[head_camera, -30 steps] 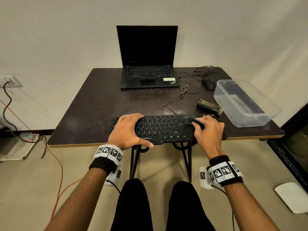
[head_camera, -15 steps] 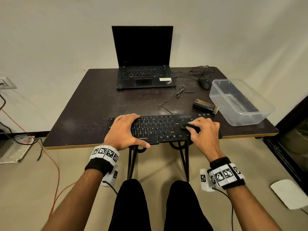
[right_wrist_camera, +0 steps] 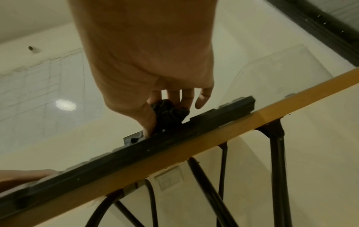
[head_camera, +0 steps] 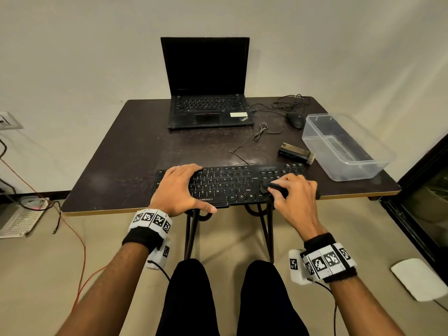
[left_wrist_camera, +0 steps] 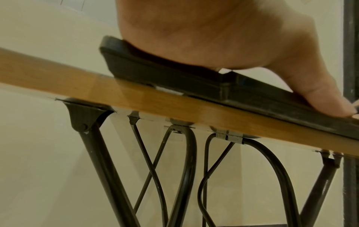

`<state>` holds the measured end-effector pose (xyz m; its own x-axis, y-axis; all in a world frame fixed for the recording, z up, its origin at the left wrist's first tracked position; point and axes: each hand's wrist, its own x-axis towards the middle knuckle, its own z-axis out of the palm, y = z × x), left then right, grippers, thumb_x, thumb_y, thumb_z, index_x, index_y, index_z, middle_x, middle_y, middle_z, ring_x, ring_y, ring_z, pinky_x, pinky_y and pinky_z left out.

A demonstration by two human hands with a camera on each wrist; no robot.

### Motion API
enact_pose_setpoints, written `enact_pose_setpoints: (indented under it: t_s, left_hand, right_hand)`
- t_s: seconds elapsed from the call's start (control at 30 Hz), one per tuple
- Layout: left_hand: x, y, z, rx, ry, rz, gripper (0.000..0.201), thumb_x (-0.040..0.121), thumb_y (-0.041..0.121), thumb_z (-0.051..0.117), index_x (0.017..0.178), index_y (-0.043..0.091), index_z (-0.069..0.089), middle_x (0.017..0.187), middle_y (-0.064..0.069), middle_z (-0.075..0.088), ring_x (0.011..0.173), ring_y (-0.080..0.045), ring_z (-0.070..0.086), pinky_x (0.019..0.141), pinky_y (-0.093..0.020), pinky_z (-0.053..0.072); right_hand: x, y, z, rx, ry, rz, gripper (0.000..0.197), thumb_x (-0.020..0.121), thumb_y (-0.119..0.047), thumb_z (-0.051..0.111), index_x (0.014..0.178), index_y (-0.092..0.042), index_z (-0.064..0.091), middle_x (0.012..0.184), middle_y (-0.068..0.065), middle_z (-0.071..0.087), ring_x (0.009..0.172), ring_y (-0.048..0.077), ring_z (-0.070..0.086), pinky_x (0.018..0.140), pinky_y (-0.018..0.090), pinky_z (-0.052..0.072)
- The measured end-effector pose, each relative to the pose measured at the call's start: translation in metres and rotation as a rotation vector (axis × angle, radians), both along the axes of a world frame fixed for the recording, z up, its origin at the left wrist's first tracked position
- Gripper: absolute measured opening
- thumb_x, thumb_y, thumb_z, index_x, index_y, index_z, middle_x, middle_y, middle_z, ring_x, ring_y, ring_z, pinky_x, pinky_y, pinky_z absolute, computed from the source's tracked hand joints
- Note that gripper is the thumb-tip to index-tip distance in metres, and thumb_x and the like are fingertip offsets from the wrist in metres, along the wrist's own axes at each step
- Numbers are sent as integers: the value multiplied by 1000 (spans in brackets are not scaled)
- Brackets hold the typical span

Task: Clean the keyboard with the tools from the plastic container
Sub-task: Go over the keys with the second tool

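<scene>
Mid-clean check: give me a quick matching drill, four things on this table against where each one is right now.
Things:
1. brush
2. black cloth
3. mouse
4. left hand

Places:
A. beside the laptop
B. pinched in the right hand
C. between keyboard and plastic container
D. resting on the keyboard's left end

Pairs: 1-C, 2-B, 3-A, 4-D

Dim, warm indoor light throughout. The head view bends straight lines at its edges. Both wrist views are soft, the palms nearest the lens blurred; a small glare spot (right_wrist_camera: 65,104) shines left of the right fingers (right_wrist_camera: 202,98).
</scene>
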<state>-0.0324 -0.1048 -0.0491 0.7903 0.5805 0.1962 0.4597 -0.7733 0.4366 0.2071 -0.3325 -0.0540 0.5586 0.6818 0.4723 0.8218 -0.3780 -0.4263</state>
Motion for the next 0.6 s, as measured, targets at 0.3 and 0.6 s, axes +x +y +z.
enact_pose_setpoints:
  t_s: [0.3,0.6]
  left_hand:
    - [0,2,-3,15,8,-3,126,37,102,70,141,35,48,139,18,56,132,-13,48,122,-43,29]
    - [-1,1,-2,20,9,8,127,38,101,71,143,34,48,141,16,55,135,-14,46,123,-44,29]
  right_hand:
    - [-3,-10,-11,175,58,-68,11,86,-15,83,94,-23,81,93,-8,69,89,22,61,84,38,30]
    - [-26,-5,-20,265,20,44,7,89,-20,77,95,-24,80,95,-10,69,87,17,60,87,36,28]
